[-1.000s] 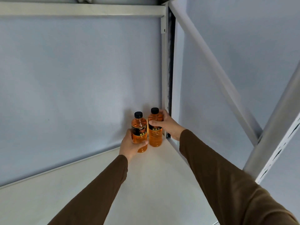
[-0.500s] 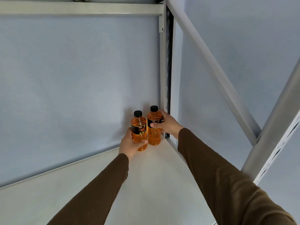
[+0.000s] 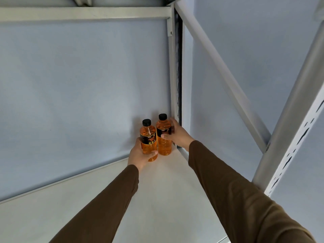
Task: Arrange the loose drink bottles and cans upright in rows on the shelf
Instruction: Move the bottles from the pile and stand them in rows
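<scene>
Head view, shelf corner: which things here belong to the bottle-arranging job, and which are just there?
Part of the job:
- left orange bottle, upright, gripped by the left hand
- right orange bottle, upright, gripped by the right hand
- shelf board they stand on

Just there:
- rear corner post
- diagonal brace
- slotted front upright

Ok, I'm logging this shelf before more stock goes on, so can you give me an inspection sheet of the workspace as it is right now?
Surface: pale shelf board, bare apart from the two bottles.
Job's things: left bottle and right bottle, both orange with black caps, upright side by side in the back right corner.
Clutter: nothing seen.
Grippers: left hand holds the left bottle low down; right hand grips the right bottle, fingers round its label.
Cables: nothing seen.
Surroundings: blue-grey wall, grey metal post, diagonal brace, slotted front post.
</scene>
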The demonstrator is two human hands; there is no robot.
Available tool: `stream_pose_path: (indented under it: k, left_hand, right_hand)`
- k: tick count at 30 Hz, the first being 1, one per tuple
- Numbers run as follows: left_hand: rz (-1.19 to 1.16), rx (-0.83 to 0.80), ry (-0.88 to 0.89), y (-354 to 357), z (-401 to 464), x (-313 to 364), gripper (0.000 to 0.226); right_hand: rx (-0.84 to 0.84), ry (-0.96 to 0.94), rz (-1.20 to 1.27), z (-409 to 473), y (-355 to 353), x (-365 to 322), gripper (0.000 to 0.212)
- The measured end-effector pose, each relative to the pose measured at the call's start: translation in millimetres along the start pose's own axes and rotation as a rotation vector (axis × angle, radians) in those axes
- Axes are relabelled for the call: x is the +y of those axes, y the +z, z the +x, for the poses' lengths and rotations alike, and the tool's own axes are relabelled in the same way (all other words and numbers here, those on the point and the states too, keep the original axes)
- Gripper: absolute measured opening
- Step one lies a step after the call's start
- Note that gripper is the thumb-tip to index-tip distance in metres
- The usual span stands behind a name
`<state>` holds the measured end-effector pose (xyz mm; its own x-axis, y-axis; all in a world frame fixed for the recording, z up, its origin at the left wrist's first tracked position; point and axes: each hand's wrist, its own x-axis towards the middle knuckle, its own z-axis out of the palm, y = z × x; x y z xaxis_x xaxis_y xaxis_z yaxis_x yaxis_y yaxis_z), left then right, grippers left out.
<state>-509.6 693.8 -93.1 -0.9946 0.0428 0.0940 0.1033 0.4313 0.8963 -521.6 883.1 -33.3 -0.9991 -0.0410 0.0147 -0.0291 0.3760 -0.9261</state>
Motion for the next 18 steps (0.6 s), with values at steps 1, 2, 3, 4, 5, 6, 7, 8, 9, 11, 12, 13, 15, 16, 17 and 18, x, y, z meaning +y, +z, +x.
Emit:
stream_pose_path:
  k: [1, 2, 3, 4, 5, 6, 7, 8, 9, 11, 12, 13, 15, 16, 17, 18]
  left_hand:
    - [0.011, 0.001, -0.003, -1.5, -2.2, 0.9, 0.082]
    - [0.02, 0.003, -0.006, -3.1, -4.8, 1.9, 0.084]
    - [0.031, 0.007, -0.006, -4.9, -8.3, 2.9, 0.084]
    - [0.047, 0.012, -0.002, -6.8, -12.6, 4.0, 0.084]
    - [0.07, 0.017, 0.002, -9.2, -17.4, 4.5, 0.084]
    - [0.103, 0.023, 0.007, -12.4, -22.7, 4.5, 0.085]
    - [0.146, 0.028, 0.01, -16.3, -28.4, 4.6, 0.086]
    - [0.201, 0.031, 0.015, -20.7, -34.4, 4.3, 0.086]
    - [0.265, 0.031, 0.024, -25.7, -40.5, 4.0, 0.086]
    - [0.417, 0.027, 0.055, -37.6, -52.8, 2.5, 0.083]
    - [0.49, 0.02, 0.069, -44.4, -59.5, 1.5, 0.08]
    - [0.553, 0.009, 0.079, -51.5, -66.5, -0.2, 0.078]
    - [0.67, -0.021, 0.108, -65.5, -81.0, -4.8, 0.075]
    - [0.728, -0.031, 0.127, -72.8, -88.5, -7.1, 0.075]
    - [0.778, -0.032, 0.143, -80.4, -95.9, -8.9, 0.074]
    - [0.816, -0.026, 0.158, -88.6, -103.4, -9.8, 0.074]
  right_hand:
    - [0.015, 0.003, 0.001, -2.1, 0.1, 0.9, 0.098]
    - [0.033, 0.001, -0.002, -4.2, 0.1, 1.7, 0.099]
    - [0.05, -0.003, -0.012, -6.9, -0.2, 2.1, 0.099]
    - [0.07, -0.008, -0.029, -10.3, -0.9, 2.3, 0.098]
    - [0.096, -0.017, -0.051, -14.2, -1.0, 2.4, 0.096]
    - [0.132, -0.029, -0.072, -18.3, -0.3, 2.6, 0.094]
    - [0.175, -0.045, -0.089, -23.1, 1.1, 3.0, 0.09]
    - [0.223, -0.064, -0.106, -28.8, 2.5, 3.5, 0.086]
    - [0.268, -0.086, -0.132, -34.8, 4.2, 3.5, 0.081]
    - [0.337, -0.131, -0.215, -48.1, 7.9, 1.1, 0.07]
    - [0.357, -0.148, -0.255, -55.3, 10.5, -1.1, 0.068]
    - [0.369, -0.161, -0.292, -62.7, 13.7, -4.1, 0.067]
    - [0.383, -0.173, -0.351, -78.1, 20.9, -11.0, 0.067]
    - [0.391, -0.174, -0.369, -86.1, 24.8, -15.2, 0.066]
    - [0.396, -0.174, -0.379, -94.1, 28.8, -19.5, 0.065]
    - [0.397, -0.173, -0.38, -102.1, 32.9, -24.7, 0.064]
